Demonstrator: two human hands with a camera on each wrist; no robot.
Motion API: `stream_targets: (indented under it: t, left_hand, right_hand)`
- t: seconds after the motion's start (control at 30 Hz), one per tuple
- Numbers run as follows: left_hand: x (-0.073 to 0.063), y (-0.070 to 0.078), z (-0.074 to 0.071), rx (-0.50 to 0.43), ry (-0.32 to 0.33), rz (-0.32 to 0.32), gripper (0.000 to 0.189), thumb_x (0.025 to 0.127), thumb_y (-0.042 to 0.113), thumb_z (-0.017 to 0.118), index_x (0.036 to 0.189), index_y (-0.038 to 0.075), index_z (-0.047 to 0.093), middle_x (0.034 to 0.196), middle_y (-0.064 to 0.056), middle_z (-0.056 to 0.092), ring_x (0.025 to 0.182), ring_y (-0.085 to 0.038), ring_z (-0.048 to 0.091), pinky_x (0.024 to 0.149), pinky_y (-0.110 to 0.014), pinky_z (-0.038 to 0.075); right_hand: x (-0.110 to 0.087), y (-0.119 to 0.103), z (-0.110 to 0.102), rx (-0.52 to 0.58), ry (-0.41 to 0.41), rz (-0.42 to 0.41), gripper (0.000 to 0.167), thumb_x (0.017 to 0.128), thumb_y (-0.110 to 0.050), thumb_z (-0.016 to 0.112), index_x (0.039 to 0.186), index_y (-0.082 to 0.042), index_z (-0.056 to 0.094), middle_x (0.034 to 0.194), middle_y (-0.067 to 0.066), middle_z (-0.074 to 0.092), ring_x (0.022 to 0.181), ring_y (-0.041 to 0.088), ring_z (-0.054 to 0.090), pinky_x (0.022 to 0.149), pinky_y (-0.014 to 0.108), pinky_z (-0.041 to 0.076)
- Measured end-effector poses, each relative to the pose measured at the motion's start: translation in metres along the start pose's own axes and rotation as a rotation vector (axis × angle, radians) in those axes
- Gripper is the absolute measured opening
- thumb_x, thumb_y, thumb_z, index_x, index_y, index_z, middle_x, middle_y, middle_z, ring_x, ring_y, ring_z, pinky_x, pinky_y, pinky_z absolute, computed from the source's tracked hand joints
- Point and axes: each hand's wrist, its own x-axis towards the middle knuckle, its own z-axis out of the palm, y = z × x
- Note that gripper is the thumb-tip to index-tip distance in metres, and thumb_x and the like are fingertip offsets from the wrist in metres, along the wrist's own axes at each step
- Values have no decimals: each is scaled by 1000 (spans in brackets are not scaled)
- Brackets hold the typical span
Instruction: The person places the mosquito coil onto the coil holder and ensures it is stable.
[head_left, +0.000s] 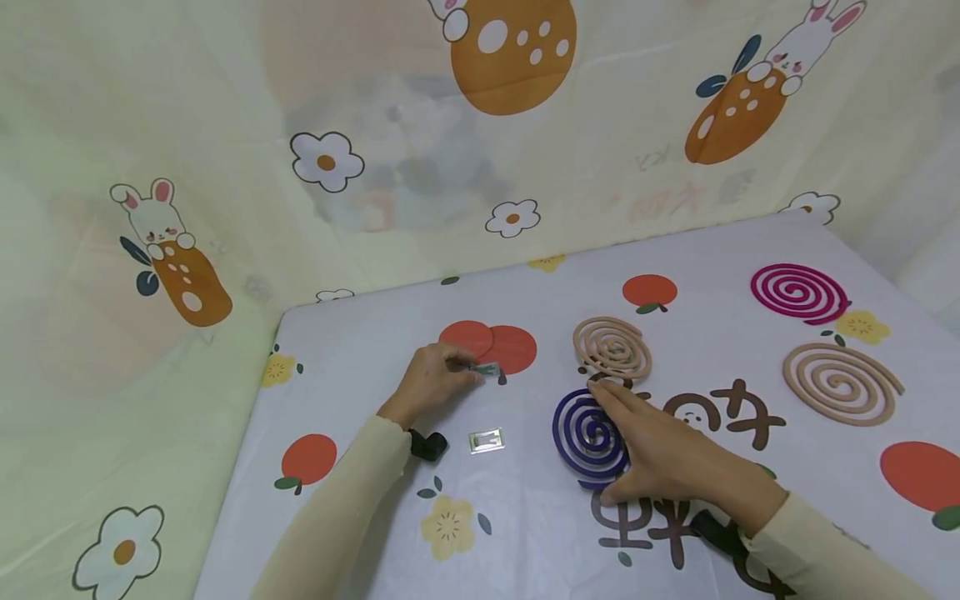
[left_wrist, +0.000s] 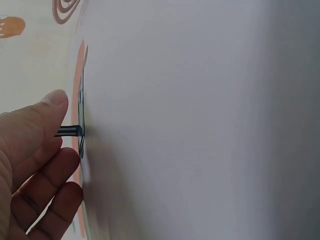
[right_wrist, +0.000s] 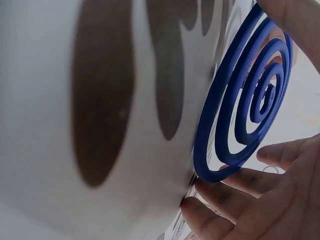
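Near the printed red fruit, my left hand (head_left: 433, 382) pinches a small metal mosquito-coil stand (head_left: 486, 369) between thumb and fingers. In the left wrist view its narrow prong (left_wrist: 68, 131) shows by the thumb, and its thin plate is seen edge-on against the tablecloth. My right hand (head_left: 671, 454) spans a dark blue mosquito coil (head_left: 591, 442), thumb at the near edge and fingers at the far edge. The right wrist view shows this blue coil (right_wrist: 240, 120) at a slant, with fingertips at its rim. A second flat metal stand (head_left: 487, 440) lies between the hands.
A tan coil (head_left: 612, 347) lies just beyond the blue one. Farther right are another tan coil (head_left: 843, 383) and a magenta coil (head_left: 799, 293). The table has a printed white cloth (head_left: 540, 533), and a patterned curtain (head_left: 405, 250) hangs behind it.
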Motion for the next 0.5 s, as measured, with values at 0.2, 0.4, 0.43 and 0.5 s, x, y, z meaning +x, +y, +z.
stream_targets:
  t: [0.2,0.4,0.43,0.5]
  left_hand:
    - [1,0,2,16,18,2,18,87,13,86,104,12,82,100,2,76,99,-17,68,94,-37,55]
    - [-2,0,3,31,10,3,18,88,15,85,106,13,81,100,3,76,101,-17,66,96,-39,54]
    - [-3,-1,3,34,9,3,18,88,15,85,106,13,81,100,3,75,101,-17,66,96,-39,54]
    - [-4,-1,3,42,9,8,19,89,16,85,107,12,81,100,3,75,101,-18,65,95,-40,54]
  right_hand:
    - [3,-2,3,-28,-9,-8,137,61,-55,98,165,-6,22,167,24,25,143,55,40,104,67,47]
    - [4,-7,1,-62,-8,-23,135,62,-53,97,164,-5,25,165,24,29,142,53,43,106,65,46]
    - [4,-7,0,-63,-10,-25,134,62,-53,97,164,-4,25,165,24,30,142,53,43,106,65,46]
    - [5,-8,-1,-64,-12,-31,133,63,-53,97,164,-4,26,164,24,31,141,52,44,105,64,47]
